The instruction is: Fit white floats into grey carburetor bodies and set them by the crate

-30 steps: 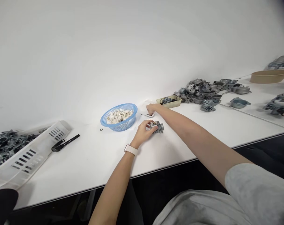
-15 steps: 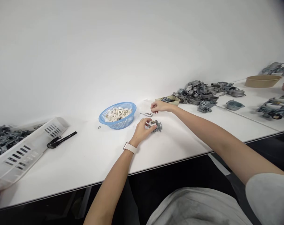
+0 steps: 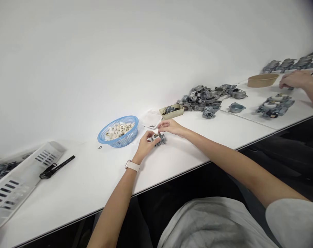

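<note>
My left hand (image 3: 144, 144) grips a small grey metal casting (image 3: 159, 139) that rests on the white table (image 3: 94, 179). A pale watch band is on that wrist. My right hand (image 3: 169, 126) hovers just above the casting, fingers pinched together on something too small to name. A blue basket (image 3: 118, 131) of small white parts stands just left of both hands.
A shallow white dish (image 3: 151, 120) and a beige tray (image 3: 171, 111) of small parts lie behind my hands. A heap of grey castings (image 3: 206, 97) lies to the right. Another person's hand (image 3: 295, 80) works near a brown bowl (image 3: 262, 80). A white crate (image 3: 14, 179) and black strap (image 3: 55, 167) lie left.
My right hand came back from the white dish toward the casting in my left hand. The view swung right, and another person's hand came into sight at the far right.
</note>
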